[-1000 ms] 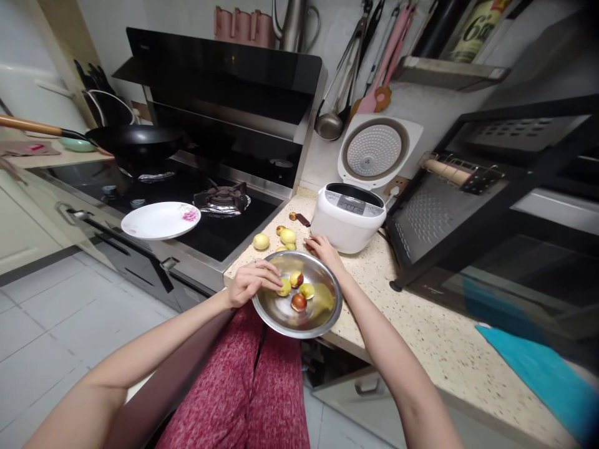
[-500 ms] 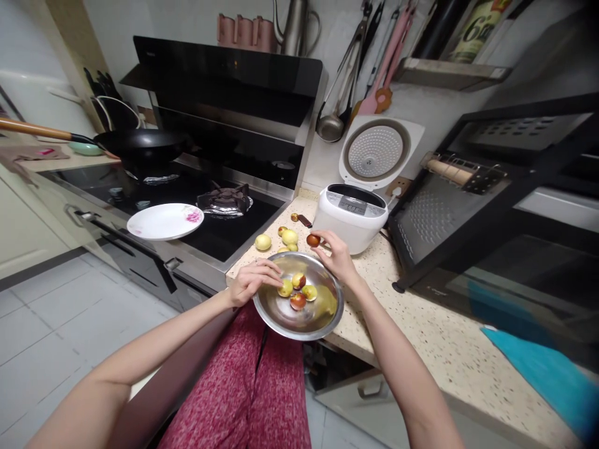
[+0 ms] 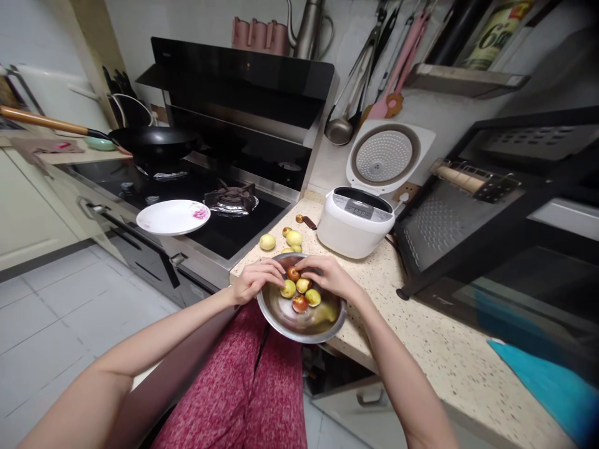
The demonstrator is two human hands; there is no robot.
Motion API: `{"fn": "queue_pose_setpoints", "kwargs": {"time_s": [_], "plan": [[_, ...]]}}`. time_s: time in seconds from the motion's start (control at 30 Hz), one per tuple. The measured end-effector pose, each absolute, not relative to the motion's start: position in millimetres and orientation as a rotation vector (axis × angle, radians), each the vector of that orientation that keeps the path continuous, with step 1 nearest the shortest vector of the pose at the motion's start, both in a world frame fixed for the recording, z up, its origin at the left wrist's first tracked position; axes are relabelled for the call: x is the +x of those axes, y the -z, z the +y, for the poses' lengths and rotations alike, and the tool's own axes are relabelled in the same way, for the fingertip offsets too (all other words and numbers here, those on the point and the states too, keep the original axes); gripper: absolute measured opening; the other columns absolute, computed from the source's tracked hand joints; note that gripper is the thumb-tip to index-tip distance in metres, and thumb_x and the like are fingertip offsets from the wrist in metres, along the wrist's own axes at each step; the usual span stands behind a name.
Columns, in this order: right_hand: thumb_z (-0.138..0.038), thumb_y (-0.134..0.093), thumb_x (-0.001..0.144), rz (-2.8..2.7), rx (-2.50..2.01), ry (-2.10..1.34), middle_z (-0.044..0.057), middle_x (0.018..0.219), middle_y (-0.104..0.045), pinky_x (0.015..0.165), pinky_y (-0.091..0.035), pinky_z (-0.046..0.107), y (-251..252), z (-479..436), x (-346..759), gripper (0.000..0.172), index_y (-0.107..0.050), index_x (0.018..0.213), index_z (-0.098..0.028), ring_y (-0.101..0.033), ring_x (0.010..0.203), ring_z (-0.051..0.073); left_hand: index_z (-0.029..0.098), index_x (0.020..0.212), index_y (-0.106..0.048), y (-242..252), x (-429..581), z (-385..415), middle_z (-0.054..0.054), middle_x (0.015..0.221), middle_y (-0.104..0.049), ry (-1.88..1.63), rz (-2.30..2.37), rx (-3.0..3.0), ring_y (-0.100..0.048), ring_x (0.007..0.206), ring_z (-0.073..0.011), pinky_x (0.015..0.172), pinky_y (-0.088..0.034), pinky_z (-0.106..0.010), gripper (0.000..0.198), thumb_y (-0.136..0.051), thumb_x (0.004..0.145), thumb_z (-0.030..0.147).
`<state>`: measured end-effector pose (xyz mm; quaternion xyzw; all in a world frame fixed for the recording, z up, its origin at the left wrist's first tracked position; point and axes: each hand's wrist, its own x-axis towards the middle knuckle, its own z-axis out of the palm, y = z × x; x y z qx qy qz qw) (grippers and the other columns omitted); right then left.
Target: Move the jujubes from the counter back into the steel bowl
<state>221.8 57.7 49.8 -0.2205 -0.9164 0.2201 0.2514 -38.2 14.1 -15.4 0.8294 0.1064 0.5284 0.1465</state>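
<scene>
A steel bowl [image 3: 302,333] rests at the counter's edge above my lap, with several jujubes inside, some yellow-green and some reddish brown. My left hand [image 3: 255,280] grips its left rim; the fingers reach over the inside, their tips beside a yellow-green jujube [image 3: 288,288]. Over the bowl's far side, my right hand [image 3: 325,274] has its fingers closed around a dark red-brown jujube [image 3: 293,273], low among the other fruit. Just beyond the bowl, more jujubes [image 3: 294,237] lie on the counter.
A white rice cooker [image 3: 353,227] stands behind the bowl with its lid up. To the left, a floral plate [image 3: 173,218] overhangs the stove's front edge, and a black wok [image 3: 154,140] sits on the far burner. On the right are a dark oven [image 3: 491,249] and a blue cloth [image 3: 543,386].
My right hand has brought the red-brown jujube from above the bowl's far rim down into the bowl, towards the left. My left hand stays at the rim. The view has shifted slightly.
</scene>
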Motion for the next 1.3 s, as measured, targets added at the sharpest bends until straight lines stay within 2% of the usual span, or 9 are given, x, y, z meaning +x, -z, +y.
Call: {"fn": "queue_pose_setpoints", "kwargs": {"time_s": [0.2, 0.4, 0.6, 0.73, 0.83, 1.03, 1.17, 1.23, 1.3], "plan": [[-0.022, -0.062, 0.098, -2.509, -0.586, -0.59, 0.007, 0.105, -0.08, 0.094, -0.059, 0.039, -48, 58, 222, 0.019, -0.079, 0.104, -0.023, -0.075, 0.099, 0.023, 0.014, 0.106, -0.08, 14, -38, 12, -0.015, 0.094, -0.079, -1.521, 0.342, 2.379, -0.07, 0.103, -0.0272, 0.095, -0.055, -0.045, 0.06, -0.028, 0.11, 0.043], [-0.019, -0.065, 0.096, -2.338, -0.619, -0.432, 0.01, 0.12, -0.077, 0.106, -0.055, 0.047, -44, 63, 225, 0.025, -0.077, 0.117, -0.023, -0.07, 0.116, 0.027, 0.013, 0.108, -0.079, 13, -38, 11, -0.015, 0.097, -0.079, -1.511, 0.34, 2.356, -0.07, 0.105, -0.0273, 0.096, -0.055, -0.045, 0.057, -0.029, 0.111, 0.041], [-0.008, -0.063, 0.089, -2.377, -0.757, -0.476, 0.011, 0.135, -0.072, 0.113, -0.051, 0.052, -38, 69, 227, 0.048, -0.071, 0.134, -0.023, -0.068, 0.125, 0.03, 0.014, 0.122, -0.075, 18, -39, 12, -0.015, 0.123, -0.076, -1.627, 0.572, 2.173, -0.066, 0.125, -0.0277, 0.112, -0.049, -0.048, 0.051, -0.032, 0.111, 0.039], [-0.007, -0.059, 0.089, -2.413, -0.721, -0.547, 0.009, 0.136, -0.071, 0.117, -0.048, 0.052, -44, 69, 229, 0.051, -0.072, 0.135, -0.024, -0.066, 0.13, 0.029, 0.016, 0.14, -0.063, 19, -40, 20, -0.014, 0.134, -0.072, -1.653, 0.857, 1.923, -0.068, 0.127, -0.0251, 0.115, -0.05, -0.044, 0.043, -0.041, 0.11, 0.036], [-0.008, -0.058, 0.09, -2.434, -0.709, -0.645, 0.009, 0.136, -0.072, 0.118, -0.048, 0.051, -51, 69, 233, 0.048, -0.073, 0.133, -0.023, -0.065, 0.131, 0.029, 0.016, 0.147, -0.057, 18, -42, 28, -0.015, 0.144, -0.066, -1.557, 0.961, 2.028, -0.064, 0.134, -0.0257, 0.118, -0.049, -0.045, 0.044, -0.042, 0.11, 0.035], [-0.006, -0.056, 0.086, -2.427, -0.703, -0.742, 0.008, 0.134, -0.072, 0.116, -0.051, 0.047, -56, 72, 240, 0.05, -0.076, 0.129, -0.021, -0.068, 0.128, 0.029, 0.022, 0.154, -0.049, 17, -41, 41, -0.011, 0.16, -0.051, -1.304, 0.935, 2.326, -0.047, 0.15, -0.0259, 0.128, -0.038, -0.049, 0.048, -0.047, 0.108, 0.034], [-0.007, -0.056, 0.085, -2.426, -0.68, -0.766, 0.006, 0.134, -0.072, 0.115, -0.051, 0.047, -55, 73, 239, 0.051, -0.075, 0.129, -0.024, -0.068, 0.128, 0.028, 0.024, 0.16, -0.037, 21, -39, 50, -0.012, 0.169, -0.035, -1.115, 0.916, 2.467, -0.035, 0.158, -0.0271, 0.13, -0.033, -0.052, 0.053, -0.046, 0.108, 0.03], [-0.008, -0.056, 0.086, -2.428, -0.672, -0.779, 0.006, 0.135, -0.072, 0.116, -0.051, 0.047, -54, 73, 239, 0.051, -0.074, 0.131, -0.023, -0.067, 0.129, 0.028, 0.024, 0.16, -0.037, 21, -38, 54, -0.013, 0.169, -0.035, -1.027, 0.924, 2.542, -0.034, 0.158, -0.0274, 0.13, -0.033, -0.052, 0.053, -0.045, 0.108, 0.027], [-0.008, -0.056, 0.086, -2.431, -0.671, -0.781, 0.007, 0.135, -0.071, 0.116, -0.05, 0.047, -54, 74, 238, 0.051, -0.074, 0.131, -0.022, -0.067, 0.13, 0.028, 0.023, 0.157, -0.04, 19, -37, 55, -0.014, 0.165, -0.042, -1.007, 0.951, 2.576, -0.041, 0.154, -0.0274, 0.127, -0.039, -0.05, 0.051, -0.046, 0.107, 0.025]]}}
